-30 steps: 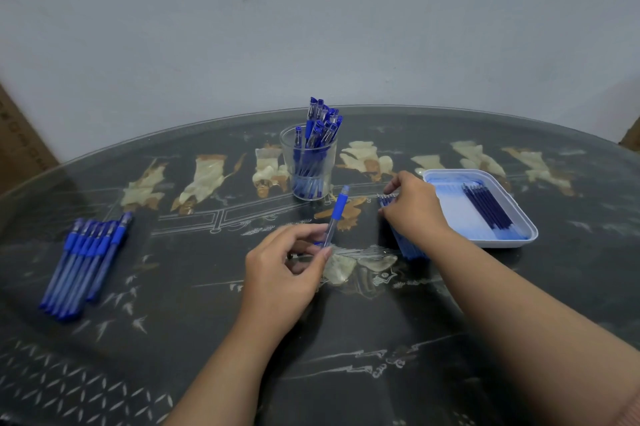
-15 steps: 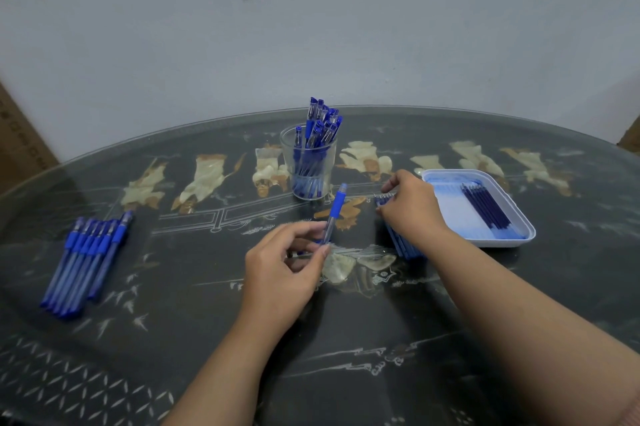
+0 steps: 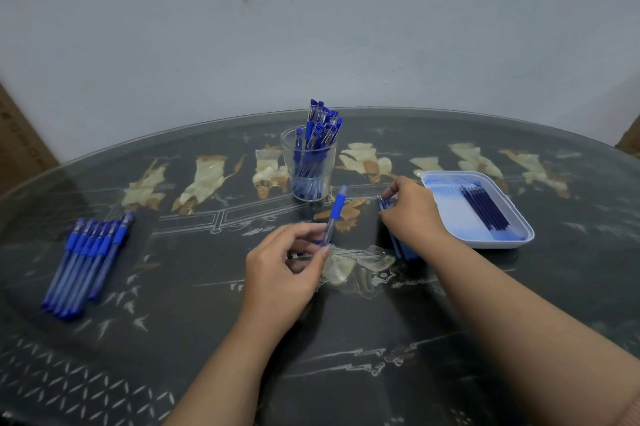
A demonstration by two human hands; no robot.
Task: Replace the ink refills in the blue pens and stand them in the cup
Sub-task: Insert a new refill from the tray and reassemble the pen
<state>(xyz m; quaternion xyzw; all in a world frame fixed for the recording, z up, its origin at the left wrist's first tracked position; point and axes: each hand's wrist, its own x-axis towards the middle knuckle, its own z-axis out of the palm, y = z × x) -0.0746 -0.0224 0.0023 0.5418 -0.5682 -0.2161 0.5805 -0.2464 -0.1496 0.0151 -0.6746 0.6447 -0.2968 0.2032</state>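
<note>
L hand (image 3: pixel 284 269): pinches pen (image 3: pixel 334 217) low on clear barrel, blue grip end up, leaning toward cup (image 3: pixel 308 165).
R hand (image 3: pixel 412 214): over loose refills (image 3: pixel 398 247) just beside tray (image 3: pixel 502 243); fingers curled at their far ends, can't tell if 1 is pinched.
Cup: behind held pen, holds finished pens.
Pen row (image 3: pixel 86 259): far left on table (image 3: pixel 207 339), no hand near.
Step (my read): pick 1 refill, feed into barrel.
Tip: take just 1, line it w/ barrel axis, slide straight, no forcing.
</note>
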